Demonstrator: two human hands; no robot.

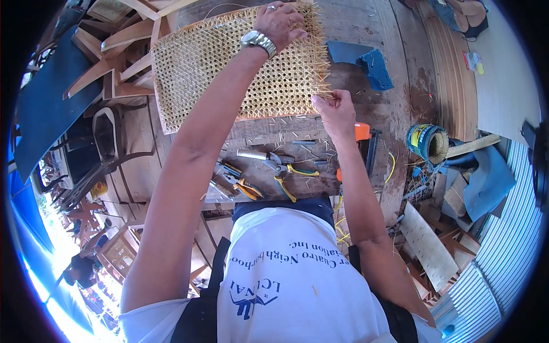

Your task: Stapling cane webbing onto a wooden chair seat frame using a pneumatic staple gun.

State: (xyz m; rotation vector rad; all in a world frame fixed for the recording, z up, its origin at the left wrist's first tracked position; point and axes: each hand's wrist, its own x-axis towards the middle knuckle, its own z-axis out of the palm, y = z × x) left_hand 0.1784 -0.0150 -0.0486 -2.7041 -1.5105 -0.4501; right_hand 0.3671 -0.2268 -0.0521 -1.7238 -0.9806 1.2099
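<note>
A woven cane panel (pixel 211 68) with open holes lies on the wooden workbench, loose strand ends sticking out along its right edge. My left hand (pixel 279 26), wearing a metal watch, rests on the panel near its far right corner. Its thumb is spread and its other fingers are bent and partly out of sight. At the near right corner, my right hand (pixel 336 108) has thumb and fingers closed on a cane strand (pixel 324 94) at the edge.
Pliers (pixel 245 187), snips (pixel 286 168) and other tools lie before me. Blue foam pieces (pixel 374 68) and an orange-handled clamp (pixel 362 131) are to the right, beyond them a tin can (pixel 426 142). Wooden chair frames (pixel 123 63) crowd the left.
</note>
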